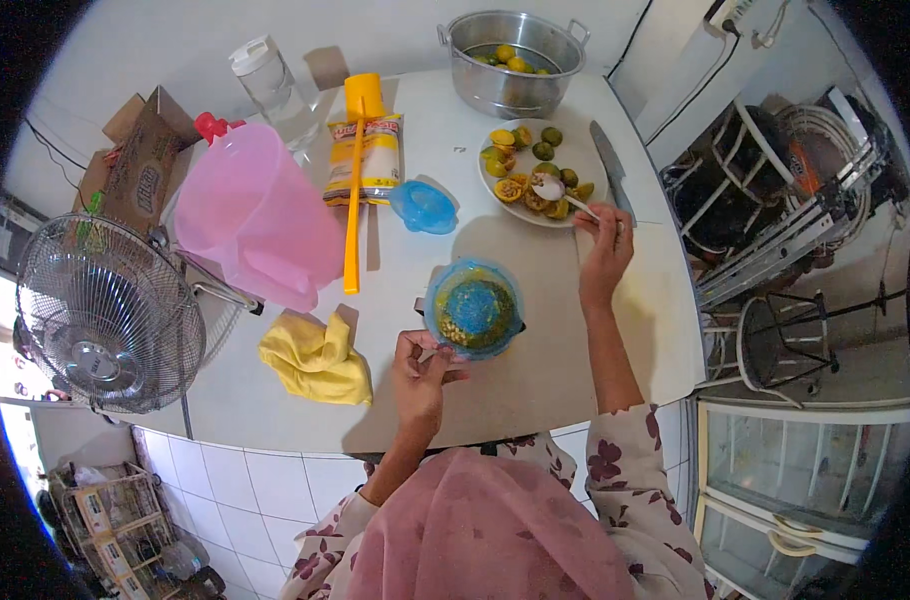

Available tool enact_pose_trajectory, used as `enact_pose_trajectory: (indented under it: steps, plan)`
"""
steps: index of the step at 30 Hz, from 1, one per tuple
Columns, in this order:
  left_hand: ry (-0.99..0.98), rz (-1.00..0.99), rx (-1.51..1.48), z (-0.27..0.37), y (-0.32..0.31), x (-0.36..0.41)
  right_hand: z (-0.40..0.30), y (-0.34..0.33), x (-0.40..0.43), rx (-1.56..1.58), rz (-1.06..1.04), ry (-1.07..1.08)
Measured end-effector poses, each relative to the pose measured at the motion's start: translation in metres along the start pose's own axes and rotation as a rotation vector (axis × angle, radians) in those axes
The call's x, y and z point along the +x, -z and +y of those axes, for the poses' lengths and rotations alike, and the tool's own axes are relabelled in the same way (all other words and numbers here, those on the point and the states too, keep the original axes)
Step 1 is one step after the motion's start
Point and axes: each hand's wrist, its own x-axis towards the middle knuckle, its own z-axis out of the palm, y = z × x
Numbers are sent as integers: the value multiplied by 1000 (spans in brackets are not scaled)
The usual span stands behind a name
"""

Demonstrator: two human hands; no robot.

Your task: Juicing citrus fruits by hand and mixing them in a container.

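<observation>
My left hand grips the near rim of a blue plastic citrus juicer, with the thumb and fingers at its edge. Pulp and pale seeds lie around the juicer's ribbed cone. A spoon is in my right hand, held by its handle. Its bowl carries some pulp or seeds and is over a white plate. On that plate are squeezed citrus halves and several small green citrus fruits. Just right of the plate lies a knife.
A metal pot of citrus stands at the back. Left of the juicer are a blue plastic lid, a yellow long-handled dipper, a sugar bag, a pink pitcher, a yellow cloth and a fan.
</observation>
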Motion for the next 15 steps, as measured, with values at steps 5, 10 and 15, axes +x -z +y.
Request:
enact_pose_trajectory:
  steps: [5,10,15]
  plan:
    - [-18,-9,12,-2,3,0,15,-15,3,-250,-194,143]
    - [-18,-13,-4,-6,3,2,22,-13,5,-552,-363,448]
    - [-34,-33,-7,-5,3,2,5,-7,0,-588,-441,478]
